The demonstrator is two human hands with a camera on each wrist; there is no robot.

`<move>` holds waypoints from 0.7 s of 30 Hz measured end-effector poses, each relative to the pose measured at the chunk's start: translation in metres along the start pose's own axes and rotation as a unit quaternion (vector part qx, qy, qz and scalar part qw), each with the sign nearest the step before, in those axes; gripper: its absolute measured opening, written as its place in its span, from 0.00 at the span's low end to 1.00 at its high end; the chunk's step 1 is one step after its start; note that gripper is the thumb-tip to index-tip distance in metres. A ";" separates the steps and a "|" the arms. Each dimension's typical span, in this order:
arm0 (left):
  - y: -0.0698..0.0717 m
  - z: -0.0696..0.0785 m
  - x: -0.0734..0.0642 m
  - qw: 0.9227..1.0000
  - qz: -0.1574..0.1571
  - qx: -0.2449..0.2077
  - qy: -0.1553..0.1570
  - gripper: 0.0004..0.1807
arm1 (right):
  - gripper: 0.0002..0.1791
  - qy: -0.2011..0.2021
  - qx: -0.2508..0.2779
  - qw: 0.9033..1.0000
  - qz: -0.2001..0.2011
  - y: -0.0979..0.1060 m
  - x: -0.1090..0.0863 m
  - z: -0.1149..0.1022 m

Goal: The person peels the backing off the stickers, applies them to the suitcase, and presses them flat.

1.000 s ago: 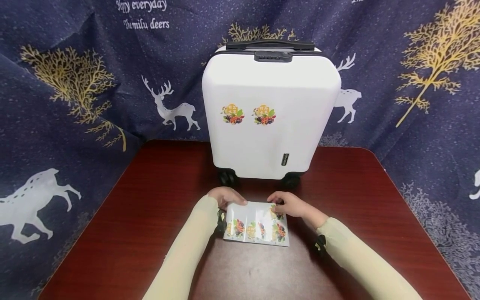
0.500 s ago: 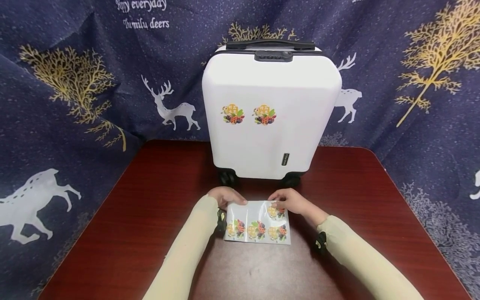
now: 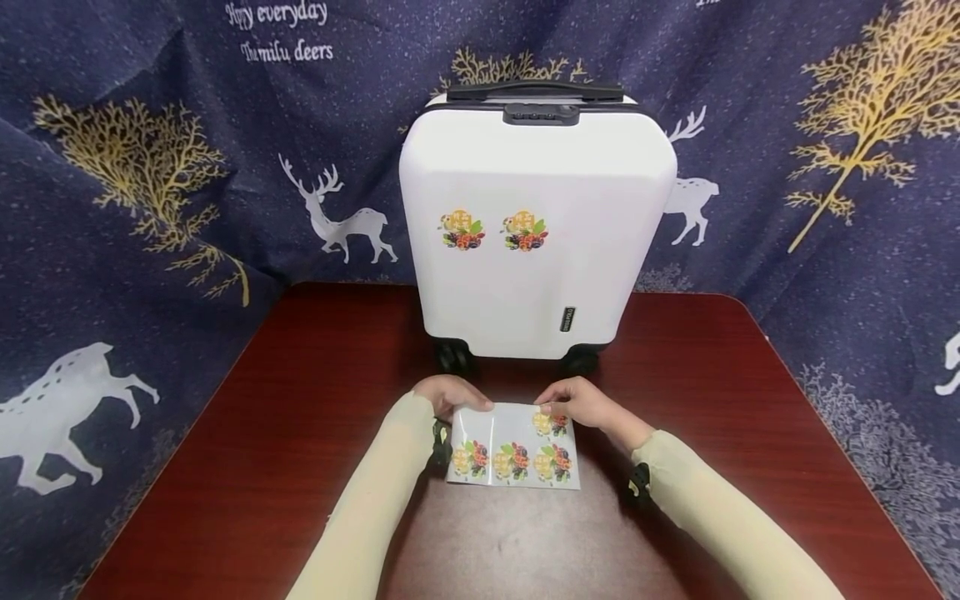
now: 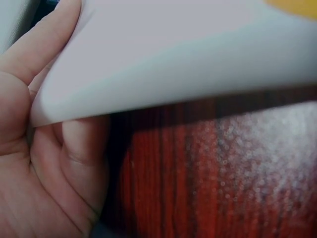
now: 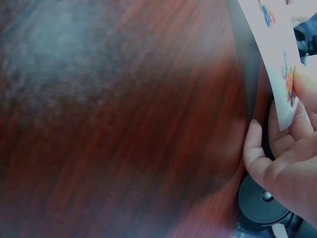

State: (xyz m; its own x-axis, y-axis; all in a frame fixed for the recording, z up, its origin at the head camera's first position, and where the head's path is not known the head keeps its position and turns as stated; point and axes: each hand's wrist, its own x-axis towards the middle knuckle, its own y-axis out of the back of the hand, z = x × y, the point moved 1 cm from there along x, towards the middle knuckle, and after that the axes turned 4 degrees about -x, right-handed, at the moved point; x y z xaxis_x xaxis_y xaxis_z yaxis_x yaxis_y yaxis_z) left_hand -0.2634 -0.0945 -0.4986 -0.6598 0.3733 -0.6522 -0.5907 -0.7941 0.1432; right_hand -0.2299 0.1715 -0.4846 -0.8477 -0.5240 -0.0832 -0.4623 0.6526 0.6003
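A white sticker sheet is held above the table in the head view. Its lower row carries three fruit stickers, and one more sits at the upper right. My left hand grips the upper left corner; the left wrist view shows the thumb over the sheet and curled fingers beneath. At the upper right edge my right hand pinches the sheet beside the single sticker. Behind stands a white suitcase with a left fruit sticker and a right fruit sticker on its front.
The suitcase rests on black wheels at the back of the dark red wooden table. It has a black top handle and a combination lock. A blue deer-patterned cloth hangs behind.
The sheet has tilted slightly and its glare has shifted, so the lower stickers show more clearly. My right hand has risen a little at the sheet's edge. My left hand keeps its grip.
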 end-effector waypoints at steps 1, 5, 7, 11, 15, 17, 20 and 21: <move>0.000 0.000 0.000 1.000 0.000 -0.001 -0.001 0.21 | 0.11 -0.003 0.001 1.000 0.003 0.000 0.000 0.000; 0.000 0.001 0.000 1.000 -0.001 -0.002 0.000 0.21 | 0.10 -0.005 0.001 1.000 0.021 0.000 0.000 0.000; 0.001 0.001 0.001 1.000 0.003 -0.002 0.002 0.21 | 0.10 0.000 0.005 1.000 0.031 0.000 0.000 -0.001; 0.001 0.001 0.004 1.000 0.011 0.000 0.007 0.20 | 0.09 0.007 0.010 0.999 0.037 0.000 0.000 -0.002; 0.001 0.001 0.006 1.000 0.019 0.005 0.009 0.19 | 0.09 0.003 0.012 0.999 0.036 0.000 -0.001 -0.001; 0.000 0.001 0.005 1.000 0.017 0.002 0.009 0.19 | 0.09 0.000 0.012 0.999 0.035 0.001 -0.002 -0.001; 0.000 0.001 0.004 1.000 0.012 -0.002 0.009 0.19 | 0.09 0.002 0.007 0.999 0.031 0.001 -0.002 0.001; -0.001 0.001 0.004 1.000 0.010 -0.003 0.008 0.20 | 0.09 0.003 0.006 1.000 0.031 0.001 -0.002 0.002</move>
State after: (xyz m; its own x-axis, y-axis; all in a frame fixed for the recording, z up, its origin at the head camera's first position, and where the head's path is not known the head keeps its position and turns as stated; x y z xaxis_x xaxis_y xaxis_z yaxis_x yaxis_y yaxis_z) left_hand -0.2661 -0.0920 -0.5005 -0.6637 0.3490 -0.6616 -0.5747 -0.8041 0.1523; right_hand -0.2288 0.1738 -0.4853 -0.8729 -0.4860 -0.0420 -0.4128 0.6899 0.5946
